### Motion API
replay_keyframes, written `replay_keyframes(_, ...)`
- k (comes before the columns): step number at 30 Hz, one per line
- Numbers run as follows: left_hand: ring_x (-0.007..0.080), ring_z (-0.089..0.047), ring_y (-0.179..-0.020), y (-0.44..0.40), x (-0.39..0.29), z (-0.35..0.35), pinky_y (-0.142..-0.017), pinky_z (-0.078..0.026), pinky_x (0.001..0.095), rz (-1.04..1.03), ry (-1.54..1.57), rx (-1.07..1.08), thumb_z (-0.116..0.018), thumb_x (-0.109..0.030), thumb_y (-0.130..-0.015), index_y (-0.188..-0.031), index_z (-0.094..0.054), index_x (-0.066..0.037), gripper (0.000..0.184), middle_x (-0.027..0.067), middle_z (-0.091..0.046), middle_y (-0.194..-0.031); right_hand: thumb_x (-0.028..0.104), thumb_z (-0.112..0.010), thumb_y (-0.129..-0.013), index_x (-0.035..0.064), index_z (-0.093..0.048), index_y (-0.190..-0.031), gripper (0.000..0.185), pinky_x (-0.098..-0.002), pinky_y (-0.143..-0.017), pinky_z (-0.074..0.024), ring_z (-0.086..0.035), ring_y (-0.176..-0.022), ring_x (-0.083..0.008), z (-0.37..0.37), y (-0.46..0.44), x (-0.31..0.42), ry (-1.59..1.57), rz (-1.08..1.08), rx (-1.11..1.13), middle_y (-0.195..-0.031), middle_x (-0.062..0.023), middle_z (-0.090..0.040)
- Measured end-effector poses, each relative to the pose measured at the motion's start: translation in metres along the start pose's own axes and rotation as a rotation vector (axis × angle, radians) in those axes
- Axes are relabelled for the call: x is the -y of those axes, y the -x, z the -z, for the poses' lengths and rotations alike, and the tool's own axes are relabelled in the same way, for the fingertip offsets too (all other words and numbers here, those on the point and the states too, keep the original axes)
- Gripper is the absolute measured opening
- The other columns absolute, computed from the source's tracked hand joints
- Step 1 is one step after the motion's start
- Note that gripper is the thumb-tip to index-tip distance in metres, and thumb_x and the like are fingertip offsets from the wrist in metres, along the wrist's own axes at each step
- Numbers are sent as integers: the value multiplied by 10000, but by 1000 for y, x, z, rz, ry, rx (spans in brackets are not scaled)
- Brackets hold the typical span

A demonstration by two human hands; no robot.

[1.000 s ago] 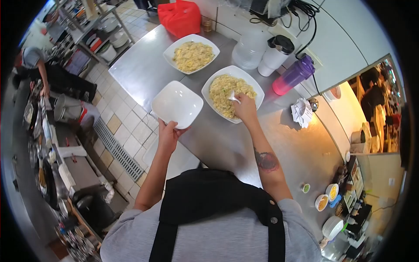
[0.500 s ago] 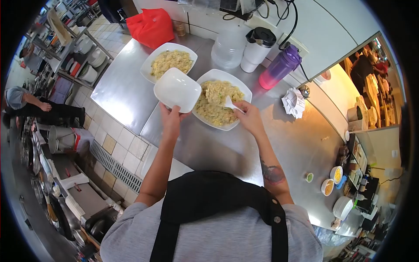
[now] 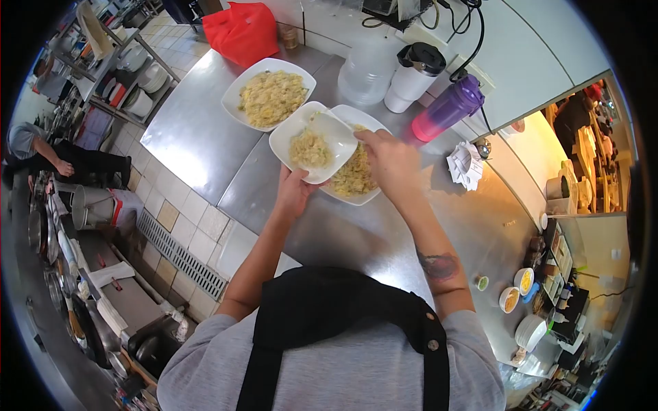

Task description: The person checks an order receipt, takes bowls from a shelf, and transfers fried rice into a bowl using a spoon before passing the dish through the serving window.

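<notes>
My left hand (image 3: 295, 192) grips the near edge of a white square bowl (image 3: 332, 127), tilted above the counter. Inside that bowl lies a small heap of fried rice (image 3: 310, 149). Fingers closed, my right hand (image 3: 391, 157) is over the right side of a larger rice-filled dish (image 3: 356, 199), beside the held bowl's right rim. The white spoon seen in it earlier is mostly hidden now. The held bowl covers part of the larger dish. Another white dish (image 3: 231, 96) with fried rice stands behind, to the left.
On the steel counter (image 3: 329, 240) stand a clear jug (image 3: 367, 72), a white tumbler (image 3: 411, 82), a purple-pink bottle (image 3: 447, 109) and crumpled paper (image 3: 466, 166). A red bag (image 3: 240, 34) is at the back. Small bowls (image 3: 509, 299) sit at right. A co-worker (image 3: 41, 147) is at far left.
Rice now lies in the held bowl, which was bare before. The bowl has moved right over the larger dish, and my right hand has risen from the rice beside it.
</notes>
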State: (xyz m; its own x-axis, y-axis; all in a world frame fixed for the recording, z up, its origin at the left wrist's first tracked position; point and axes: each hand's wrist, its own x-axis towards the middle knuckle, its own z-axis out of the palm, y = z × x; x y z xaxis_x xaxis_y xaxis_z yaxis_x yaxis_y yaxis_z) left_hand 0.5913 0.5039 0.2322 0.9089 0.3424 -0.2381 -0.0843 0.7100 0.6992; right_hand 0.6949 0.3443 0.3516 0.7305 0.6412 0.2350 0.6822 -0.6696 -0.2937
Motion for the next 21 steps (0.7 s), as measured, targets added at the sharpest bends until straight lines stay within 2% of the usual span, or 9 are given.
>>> replay_keyframes(2,324,-561,-1069,1,-2,0,-786,-556,448,-60,-78,-33,-397,-25,-799,-1329,-252,-55,550,171,-447,-1271,155,-584,-791,148,-640,-1006,222,-412,-641,-505,-641,-739,-292,11,5,-5,-46,2,-47,-924,-71,-650)
replay_keyframes(5,316,-571,-1053,-1,-3,9,-767,-558,443,-102,-68,-81,-414,-36,-778,-1318,-263,-46,561,162,-465,-1255,147,-590,-779,140,-650,-1002,231,-419,-671,-507,-639,-758,-306,28,21,-12,-58,-220,-46,-903,-97,-658)
replay_keyframes(8,305,-573,-1052,-7,3,22,-777,-551,442,-203,4,-110,-427,-47,-766,-1306,-277,-39,561,152,-474,-1246,176,-641,-755,128,-671,-968,220,-398,-652,-501,-642,-726,-303,32,39,-33,117,-350,80,-823,-154,-657)
replay_keyframes(11,301,-567,-1062,-16,8,33,-818,-535,432,-264,20,-157,-432,-34,-777,-1298,-294,-39,539,144,-476,-1245,198,-644,-743,116,-676,-963,237,-404,-679,-504,-642,-757,-318,15,52,-47,135,-321,216,-789,-173,-654)
replay_keyframes(17,286,-526,-1126,-15,10,32,-904,-486,419,-242,11,-188,-431,3,-795,-1306,-300,-39,530,135,-456,-1270,205,-638,-735,114,-687,-923,215,-420,-720,-508,-641,-776,-328,-71,45,-48,-153,-392,153,-840,-149,-669)
replay_keyframes(21,278,-503,-1153,-11,7,29,-920,-474,421,-273,41,-199,-434,-2,-798,-1336,-265,-67,568,128,-432,-1291,206,-636,-743,106,-689,-930,220,-408,-711,-510,-645,-779,-320,-83,43,-38,-254,-416,86,-848,-157,-669)
